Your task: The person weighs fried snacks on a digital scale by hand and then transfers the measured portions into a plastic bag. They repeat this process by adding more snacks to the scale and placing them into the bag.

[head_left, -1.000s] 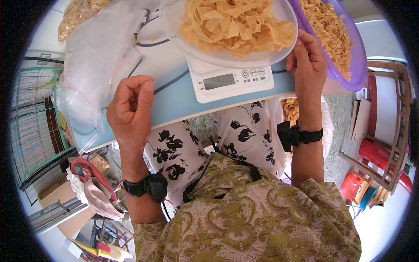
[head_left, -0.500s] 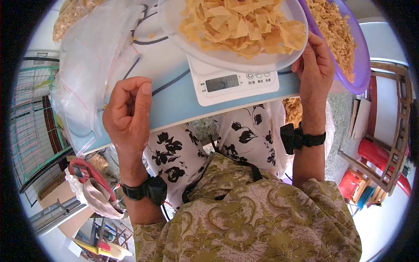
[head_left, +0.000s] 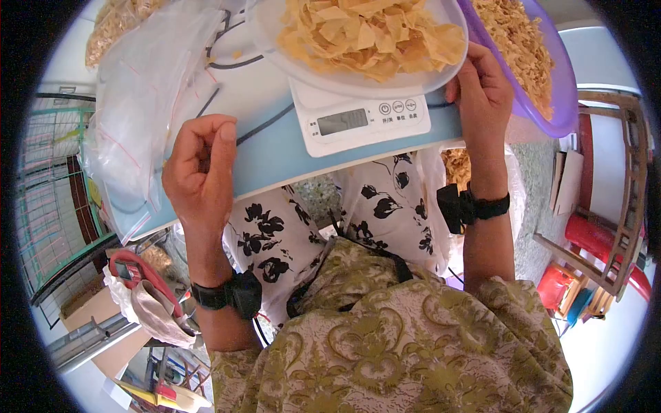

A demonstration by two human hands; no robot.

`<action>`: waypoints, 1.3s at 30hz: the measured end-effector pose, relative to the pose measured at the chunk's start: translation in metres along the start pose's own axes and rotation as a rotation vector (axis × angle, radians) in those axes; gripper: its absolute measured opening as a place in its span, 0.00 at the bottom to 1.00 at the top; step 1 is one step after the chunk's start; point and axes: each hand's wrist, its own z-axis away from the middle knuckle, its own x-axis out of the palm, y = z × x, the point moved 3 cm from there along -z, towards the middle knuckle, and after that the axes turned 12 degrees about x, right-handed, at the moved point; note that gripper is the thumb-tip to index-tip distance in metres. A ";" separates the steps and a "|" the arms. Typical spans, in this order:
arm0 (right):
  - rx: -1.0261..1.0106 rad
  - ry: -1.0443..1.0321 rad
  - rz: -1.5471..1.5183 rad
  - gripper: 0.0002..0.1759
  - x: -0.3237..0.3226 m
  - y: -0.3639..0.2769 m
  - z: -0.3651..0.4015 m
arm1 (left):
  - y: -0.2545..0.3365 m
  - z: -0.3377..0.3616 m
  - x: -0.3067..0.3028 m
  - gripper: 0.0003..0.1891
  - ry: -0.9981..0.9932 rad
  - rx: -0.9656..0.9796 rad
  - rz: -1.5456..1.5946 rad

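Note:
A white digital scale (head_left: 365, 131) lies near the table's front edge. On top of it rests a translucent round tray (head_left: 441, 79) heaped with thin yellowish flakes (head_left: 372, 41). My right hand (head_left: 485, 89) is at the tray's right rim, its thumb and fingers pinched on the edge. My left hand (head_left: 203, 168) is closed at the table's front edge, left of the scale, thumb against the bent forefinger; whatever it may hold is hidden. Clear plastic bags (head_left: 131, 110) with red seal lines lie just beyond my left hand.
A purple basin (head_left: 564, 89) of brownish flakes stands at the right of the table. A filled bag (head_left: 124, 27) is at the back left, and a black cable (head_left: 265, 125) crosses the blue tabletop (head_left: 275, 162). Red stools (head_left: 554, 283) stand on the right.
The tray and my right hand have shifted slightly left and up in the view. The scale also appears a little higher. My left hand has hardly moved.

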 end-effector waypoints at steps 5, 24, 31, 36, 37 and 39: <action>0.007 -0.004 0.009 0.11 0.001 0.002 -0.001 | -0.009 0.000 0.000 0.06 -0.006 0.041 0.026; -0.009 0.017 0.038 0.10 0.006 0.004 -0.001 | -0.006 -0.001 0.000 0.07 0.016 0.063 -0.056; 0.008 0.033 0.056 0.10 0.007 -0.002 0.002 | -0.004 0.001 -0.001 0.06 0.048 0.147 -0.006; -0.025 0.006 0.018 0.09 0.006 0.004 0.000 | -0.003 0.002 -0.001 0.05 0.069 0.155 -0.064; -0.014 0.001 0.011 0.09 0.005 0.005 0.000 | -0.003 0.002 -0.001 0.05 0.090 0.153 -0.075; -0.012 -0.034 -0.013 0.10 0.006 0.010 -0.002 | -0.007 0.003 -0.001 0.07 0.099 0.211 -0.062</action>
